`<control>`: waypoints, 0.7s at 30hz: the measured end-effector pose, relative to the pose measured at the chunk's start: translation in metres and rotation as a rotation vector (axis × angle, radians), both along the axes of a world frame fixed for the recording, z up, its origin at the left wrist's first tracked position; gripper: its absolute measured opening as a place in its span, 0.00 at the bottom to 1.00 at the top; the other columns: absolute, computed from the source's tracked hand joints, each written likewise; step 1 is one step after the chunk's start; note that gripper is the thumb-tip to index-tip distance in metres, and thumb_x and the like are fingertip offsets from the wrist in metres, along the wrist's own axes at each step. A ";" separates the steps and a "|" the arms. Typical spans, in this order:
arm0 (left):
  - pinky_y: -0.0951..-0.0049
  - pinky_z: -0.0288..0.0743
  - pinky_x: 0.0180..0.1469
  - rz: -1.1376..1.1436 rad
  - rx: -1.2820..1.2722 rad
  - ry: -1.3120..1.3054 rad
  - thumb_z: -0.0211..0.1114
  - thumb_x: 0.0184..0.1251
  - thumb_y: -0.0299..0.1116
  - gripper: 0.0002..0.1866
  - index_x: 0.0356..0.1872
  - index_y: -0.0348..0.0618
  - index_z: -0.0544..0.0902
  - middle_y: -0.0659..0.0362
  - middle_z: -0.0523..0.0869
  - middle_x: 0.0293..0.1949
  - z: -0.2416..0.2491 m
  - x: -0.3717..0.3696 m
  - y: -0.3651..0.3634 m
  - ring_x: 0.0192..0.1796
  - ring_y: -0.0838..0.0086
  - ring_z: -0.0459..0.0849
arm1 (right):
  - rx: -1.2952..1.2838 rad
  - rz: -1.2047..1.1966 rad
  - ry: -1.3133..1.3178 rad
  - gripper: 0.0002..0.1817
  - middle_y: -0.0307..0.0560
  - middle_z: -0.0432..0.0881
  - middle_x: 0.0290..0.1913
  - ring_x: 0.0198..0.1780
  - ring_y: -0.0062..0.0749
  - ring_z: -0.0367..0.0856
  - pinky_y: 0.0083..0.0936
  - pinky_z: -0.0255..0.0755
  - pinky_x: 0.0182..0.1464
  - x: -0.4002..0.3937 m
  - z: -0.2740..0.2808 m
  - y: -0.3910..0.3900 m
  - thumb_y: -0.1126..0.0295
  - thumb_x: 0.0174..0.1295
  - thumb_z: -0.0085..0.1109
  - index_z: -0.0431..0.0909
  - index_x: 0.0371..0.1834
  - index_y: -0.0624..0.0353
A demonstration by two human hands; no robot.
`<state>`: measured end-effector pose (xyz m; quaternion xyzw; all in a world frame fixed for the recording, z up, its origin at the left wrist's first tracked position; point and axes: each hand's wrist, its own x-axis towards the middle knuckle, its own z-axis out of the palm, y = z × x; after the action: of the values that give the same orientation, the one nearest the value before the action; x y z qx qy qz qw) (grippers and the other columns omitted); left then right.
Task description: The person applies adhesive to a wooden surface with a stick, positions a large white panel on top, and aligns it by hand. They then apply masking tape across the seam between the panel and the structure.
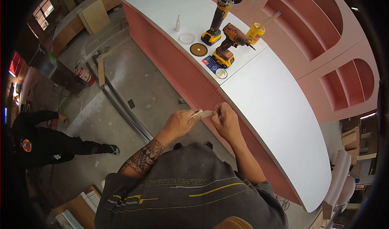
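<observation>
In front of my chest, my left hand [179,123] is closed around a small pale roll of masking tape [196,115]. A short strip of the tape stretches from the roll to my right hand [225,120], whose fingers pinch its end. Both hands are in the air beside the near edge of the white-topped curved counter [279,119]. The right hand is closest to that edge. My fingers partly hide the roll.
On the counter stand a cordless drill [231,44], an angle grinder [221,16], a yellow tub [255,33], a small bottle [178,23] and a brown disc [198,49]. Metal strips [121,107] lie on the floor. At left is another person [56,142].
</observation>
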<state>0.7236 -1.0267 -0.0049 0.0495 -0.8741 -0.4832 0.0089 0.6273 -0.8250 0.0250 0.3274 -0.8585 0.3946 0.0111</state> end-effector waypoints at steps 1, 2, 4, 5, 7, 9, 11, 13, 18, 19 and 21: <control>0.48 0.77 0.53 -0.028 -0.029 -0.045 0.67 0.82 0.46 0.19 0.46 0.36 0.86 0.46 0.88 0.36 -0.001 -0.003 0.001 0.42 0.49 0.89 | 0.003 0.004 0.003 0.08 0.57 0.82 0.37 0.34 0.54 0.85 0.44 0.78 0.38 -0.005 -0.004 0.003 0.73 0.67 0.66 0.76 0.42 0.64; 0.48 0.77 0.53 -0.023 -0.024 -0.041 0.67 0.82 0.46 0.19 0.46 0.36 0.86 0.46 0.88 0.36 -0.011 -0.005 0.002 0.42 0.49 0.89 | -0.022 -0.055 0.012 0.08 0.58 0.82 0.37 0.34 0.54 0.85 0.44 0.78 0.38 -0.012 -0.009 0.006 0.73 0.67 0.66 0.76 0.41 0.64; 0.51 0.80 0.45 -0.131 -0.179 0.379 0.64 0.84 0.46 0.20 0.43 0.36 0.85 0.47 0.89 0.34 -0.038 -0.011 0.003 0.37 0.48 0.88 | 0.003 -0.169 0.031 0.08 0.59 0.83 0.37 0.35 0.55 0.85 0.44 0.78 0.39 -0.032 -0.017 0.018 0.72 0.68 0.65 0.77 0.40 0.65; 0.51 0.80 0.45 -0.121 -0.177 0.380 0.64 0.84 0.46 0.20 0.43 0.36 0.85 0.47 0.89 0.34 -0.041 -0.015 0.009 0.37 0.48 0.88 | 0.049 -0.223 0.043 0.08 0.59 0.83 0.37 0.35 0.55 0.85 0.45 0.78 0.39 -0.048 -0.019 0.026 0.72 0.68 0.65 0.77 0.40 0.65; 0.49 0.79 0.39 -0.156 0.159 0.428 0.65 0.83 0.44 0.19 0.38 0.36 0.85 0.48 0.89 0.31 -0.041 -0.024 0.023 0.34 0.47 0.88 | 0.023 -0.211 0.056 0.07 0.59 0.83 0.36 0.35 0.55 0.85 0.46 0.78 0.40 -0.070 -0.026 0.037 0.72 0.68 0.65 0.78 0.40 0.64; 0.46 0.79 0.40 -0.137 0.181 0.284 0.65 0.83 0.45 0.20 0.37 0.36 0.85 0.47 0.88 0.30 -0.033 -0.033 0.034 0.34 0.46 0.89 | 0.061 -0.193 0.085 0.07 0.59 0.83 0.36 0.34 0.54 0.84 0.46 0.78 0.39 -0.090 -0.031 0.045 0.73 0.67 0.65 0.78 0.39 0.64; 0.44 0.79 0.41 -0.118 0.201 0.140 0.65 0.82 0.46 0.21 0.36 0.36 0.85 0.45 0.88 0.30 -0.031 -0.050 0.043 0.34 0.44 0.89 | 0.084 -0.193 0.095 0.07 0.59 0.84 0.36 0.34 0.55 0.84 0.46 0.78 0.38 -0.110 -0.039 0.048 0.73 0.66 0.66 0.78 0.39 0.65; 0.42 0.82 0.43 -0.005 -0.172 -0.038 0.60 0.84 0.51 0.25 0.38 0.36 0.87 0.40 0.89 0.31 -0.039 -0.075 0.046 0.37 0.41 0.90 | 0.090 -0.240 0.249 0.07 0.60 0.84 0.36 0.35 0.57 0.85 0.48 0.78 0.39 -0.133 -0.041 0.049 0.72 0.66 0.65 0.78 0.37 0.65; 0.42 0.81 0.45 0.044 -0.218 -0.169 0.60 0.83 0.53 0.29 0.32 0.34 0.87 0.38 0.89 0.31 -0.041 -0.121 0.058 0.38 0.41 0.90 | 0.137 -0.269 0.338 0.07 0.60 0.85 0.35 0.36 0.58 0.86 0.51 0.79 0.41 -0.189 -0.061 0.041 0.72 0.65 0.65 0.79 0.35 0.65; 0.42 0.80 0.44 0.090 -0.207 -0.160 0.60 0.83 0.53 0.30 0.30 0.33 0.86 0.38 0.88 0.29 -0.039 -0.128 0.061 0.36 0.40 0.89 | 0.172 -0.279 0.317 0.07 0.59 0.86 0.35 0.37 0.57 0.86 0.51 0.79 0.42 -0.199 -0.065 0.040 0.71 0.64 0.65 0.79 0.35 0.64; 0.42 0.80 0.45 0.087 -0.215 -0.190 0.60 0.83 0.53 0.30 0.30 0.33 0.87 0.37 0.88 0.30 -0.038 -0.139 0.067 0.37 0.40 0.89 | 0.246 -0.295 0.268 0.08 0.57 0.87 0.35 0.38 0.56 0.87 0.51 0.79 0.43 -0.213 -0.076 0.038 0.69 0.63 0.65 0.81 0.34 0.62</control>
<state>0.5844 -0.9593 -0.0429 0.1319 -0.9147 -0.3791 -0.0477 0.4141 -0.7866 -0.0506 0.2465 -0.9295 0.2342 0.1425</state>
